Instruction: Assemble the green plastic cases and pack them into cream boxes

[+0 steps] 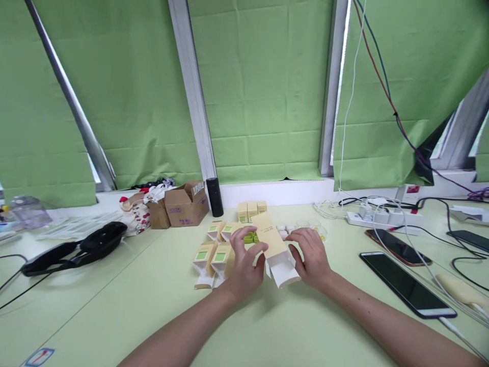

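Both my hands hold a small tan carton (272,239) with its white end flaps open toward me, just above the pale green table (153,311). My left hand (244,265) grips the carton's left side, thumb and fingers curled round it. My right hand (311,255) holds its right side, fingers bent against it. Small green items (250,237) lie just behind the carton. Several more tan cartons with green labels (214,255) lie open to the left of my left hand. Three closed ones (251,209) stand further back.
A brown cardboard box (187,205) and a black cylinder (215,197) stand at the back. A black headset (76,247) lies left. To the right are two phones (407,283), a power strip (382,218) and several cables. Green blinds cover the window.
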A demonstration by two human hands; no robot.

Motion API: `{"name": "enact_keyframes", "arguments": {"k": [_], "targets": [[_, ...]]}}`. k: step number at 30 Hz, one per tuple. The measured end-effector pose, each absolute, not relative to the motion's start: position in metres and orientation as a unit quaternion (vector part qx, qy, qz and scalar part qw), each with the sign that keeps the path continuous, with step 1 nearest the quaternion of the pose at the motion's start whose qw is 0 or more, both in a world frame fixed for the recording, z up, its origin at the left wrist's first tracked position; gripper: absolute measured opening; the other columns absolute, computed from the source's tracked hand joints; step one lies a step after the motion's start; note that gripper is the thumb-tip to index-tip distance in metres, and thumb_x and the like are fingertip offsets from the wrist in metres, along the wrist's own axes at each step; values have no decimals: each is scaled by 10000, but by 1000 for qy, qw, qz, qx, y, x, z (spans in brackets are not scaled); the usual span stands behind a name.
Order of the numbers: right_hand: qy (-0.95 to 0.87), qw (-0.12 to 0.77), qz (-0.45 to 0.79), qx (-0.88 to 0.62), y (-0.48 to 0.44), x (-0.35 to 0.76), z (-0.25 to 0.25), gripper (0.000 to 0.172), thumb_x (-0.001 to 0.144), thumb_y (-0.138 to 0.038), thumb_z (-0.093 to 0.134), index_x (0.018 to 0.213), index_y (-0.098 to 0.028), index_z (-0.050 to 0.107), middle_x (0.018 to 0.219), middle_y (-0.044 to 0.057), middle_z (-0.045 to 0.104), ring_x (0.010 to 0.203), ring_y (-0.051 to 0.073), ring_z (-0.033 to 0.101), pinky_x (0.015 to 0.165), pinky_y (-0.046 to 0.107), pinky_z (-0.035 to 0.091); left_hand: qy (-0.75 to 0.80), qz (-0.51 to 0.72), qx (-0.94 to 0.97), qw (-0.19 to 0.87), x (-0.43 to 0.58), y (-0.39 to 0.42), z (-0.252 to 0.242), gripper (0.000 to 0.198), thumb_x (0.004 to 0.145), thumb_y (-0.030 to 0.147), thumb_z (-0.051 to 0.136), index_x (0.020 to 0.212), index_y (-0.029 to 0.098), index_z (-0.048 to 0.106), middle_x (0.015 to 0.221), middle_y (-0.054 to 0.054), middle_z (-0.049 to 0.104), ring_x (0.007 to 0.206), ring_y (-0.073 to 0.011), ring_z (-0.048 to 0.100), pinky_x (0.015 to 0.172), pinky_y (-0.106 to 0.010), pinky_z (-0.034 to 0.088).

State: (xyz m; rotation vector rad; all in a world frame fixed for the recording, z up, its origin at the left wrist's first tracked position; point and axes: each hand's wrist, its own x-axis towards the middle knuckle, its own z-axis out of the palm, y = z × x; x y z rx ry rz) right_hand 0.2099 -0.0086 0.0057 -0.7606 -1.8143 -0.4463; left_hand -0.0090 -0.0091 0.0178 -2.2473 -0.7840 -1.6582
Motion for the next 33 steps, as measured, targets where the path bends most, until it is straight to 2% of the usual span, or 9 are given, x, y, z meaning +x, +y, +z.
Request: {"name": "enact_keyframes", "arguments": {"k": [9, 14, 19, 22, 27, 30, 33], "targets": [[-765, 525, -185, -324, -8, 209, 3, 256, 953, -106, 496, 1167, -225, 570, 1049, 106, 676, 964, 288, 599, 806, 443, 442, -226, -586, -770, 114, -4, -10, 15, 376, 879, -12, 538, 1061, 314, 590, 1333, -74, 407, 1305, -276, 470, 1004, -473, 473], [-769, 520, -184, -322, -8, 210, 3, 275, 949, -101, 497, 1182, -225, 572, 1058, 106, 681, 972, 288, 601, 811, 445, 446, -248, -579, -772, 86, -4, -14, 18, 328, 879, 87, 613, 1123, 298, 552, 1346, -106, 405, 1327, -308, 451, 1048, -511, 470], [-772, 518, -186, -319, -7, 210, 1, 293, 944, -112, 509, 1212, -215, 566, 1087, 112, 681, 1003, 296, 606, 835, 463, 462, -218, -595, -771, -59, -5, -13, 23, 479, 855, 195, 732, 1274, 278, 516, 1374, -138, 509, 1379, -336, 438, 1137, -563, 415], [-772, 520, -185, -315, -7, 210, -1, 327, 939, -109, 524, 1249, -206, 554, 1109, 121, 677, 1027, 304, 609, 847, 476, 480, -212, -629, -722, -197, -2, -7, 20, 504, 876, 279, 765, 1324, 258, 534, 1385, -142, 521, 1375, -323, 473, 1125, -488, 449], [-761, 539, -178, -315, -7, 209, -2, 440, 942, -126, 539, 1367, -239, 516, 1222, 142, 640, 1124, 334, 612, 902, 526, 513, -210, -630, -626, -409, 4, 0, 18, 585, 874, 425, 793, 1346, 223, 514, 1287, -134, 617, 1197, -272, 625, 1052, -411, 496], [-759, 549, -152, -314, -9, 207, -2, 503, 952, -129, 535, 1433, -264, 474, 1290, 149, 598, 1199, 345, 590, 949, 555, 523, -226, -634, -586, -451, 5, 2, 21, 680, 830, 496, 825, 1351, 244, 467, 1274, -118, 604, 1123, -254, 665, 957, -380, 534], [-765, 556, -103, -308, -11, 205, -2, 546, 969, -116, 511, 1480, -289, 429, 1330, 148, 548, 1259, 335, 554, 996, 565, 528, -265, -635, -566, -454, 5, 2, 23, 653, 853, 534, 791, 1324, 257, 434, 1259, -102, 589, 1092, -225, 676, 942, -366, 534]]}}
